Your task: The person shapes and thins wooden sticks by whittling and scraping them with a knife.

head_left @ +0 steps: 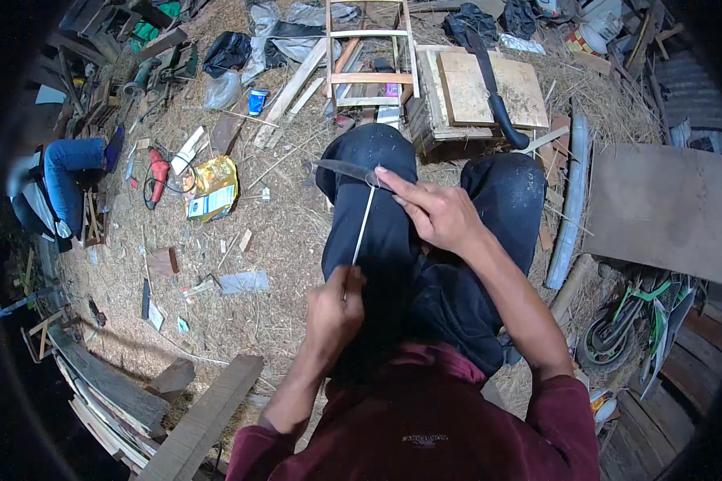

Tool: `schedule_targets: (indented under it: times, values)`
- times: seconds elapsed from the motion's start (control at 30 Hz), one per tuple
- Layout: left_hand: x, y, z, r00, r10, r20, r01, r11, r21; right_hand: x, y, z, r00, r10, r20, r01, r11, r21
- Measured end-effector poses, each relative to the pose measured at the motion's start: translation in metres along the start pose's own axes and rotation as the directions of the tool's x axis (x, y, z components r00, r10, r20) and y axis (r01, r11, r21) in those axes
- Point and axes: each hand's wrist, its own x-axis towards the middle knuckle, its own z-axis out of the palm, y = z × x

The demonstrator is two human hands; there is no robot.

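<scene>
My left hand [335, 311] is closed around the lower end of a thin, pale strip of wood or bamboo [364, 226]. The strip slants up over my thigh, and its upper end meets a knife [343, 167] above my knee. My right hand [441, 212] grips that knife, its dark blade pointing left; the fingers cover the handle. A small pale curl, perhaps part of the strip, shows by the blade near my right fingertips. Both hands are over my dark trousers [353, 232].
Ahead, a machete with a black handle [501, 116] lies on a wooden box [481, 88] beside a wooden frame [371, 78]. On the straw-strewn ground lie a red power tool [159, 176] and a yellow packet [214, 187]. Another person's jeans-clad leg [68, 176] is at left. A motorbike [630, 325] stands at right.
</scene>
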Motion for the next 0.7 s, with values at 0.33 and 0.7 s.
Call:
schedule_targets:
  times: [0.33, 0.7]
  values:
    - [0.057, 0.019, 0.003, 0.997, 0.08, -0.019, -0.079, 0.996, 0.032, -0.004, -0.008, -0.006, 0.985, -0.077, 0.156, 0.068, 0.996, 0.058]
    - [-0.005, -0.003, 0.008, 1.0, -0.002, 0.023, -0.001, 0.991, 0.137, 0.008, 0.01, -0.01, 0.998, 0.032, -0.047, -0.029, 0.997, 0.072]
